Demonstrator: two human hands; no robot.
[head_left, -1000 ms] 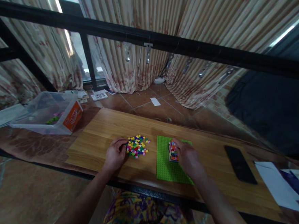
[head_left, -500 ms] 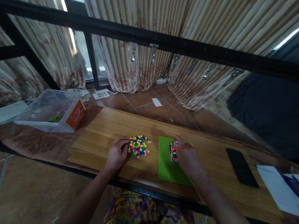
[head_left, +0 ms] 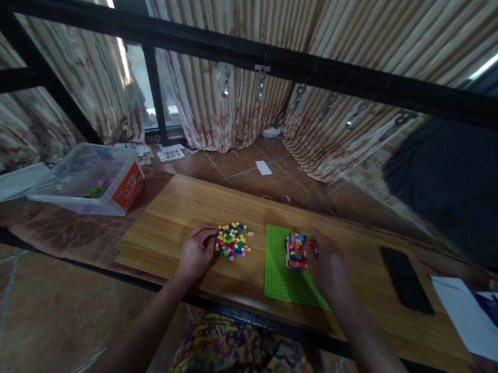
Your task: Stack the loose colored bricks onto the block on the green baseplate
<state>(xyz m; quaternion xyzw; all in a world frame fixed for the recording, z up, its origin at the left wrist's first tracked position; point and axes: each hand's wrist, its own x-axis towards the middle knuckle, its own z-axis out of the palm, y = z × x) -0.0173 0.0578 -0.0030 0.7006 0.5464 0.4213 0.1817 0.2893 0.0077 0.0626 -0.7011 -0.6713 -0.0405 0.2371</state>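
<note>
A pile of small toy bricks point(head_left: 233, 241) in many colours lies loose on the wooden board. At its left edge rests my left hand point(head_left: 198, 252), fingers curled with their tips by the bricks; whatever they hold is hidden. To the right, a green baseplate point(head_left: 277, 279) carries a low rectangular block of multicoloured bricks point(head_left: 296, 252). My right hand point(head_left: 328, 269) is at the right side of this block, fingers bent together, the tips touching or very close to it. Its palm covers part of the baseplate, and I cannot make out what is between the fingers.
A black phone point(head_left: 407, 280) lies right of the baseplate, with white paper point(head_left: 468, 318) beyond it. On the far left stands a clear plastic box point(head_left: 73, 200) with an orange label and some green and pink pieces inside. A black metal bar point(head_left: 241, 47) crosses behind the table.
My right hand has drawn back to the right, uncovering more of the brick block's top, and its fingers are now bent. My left hand stays by the pile. The view has shifted slightly.
</note>
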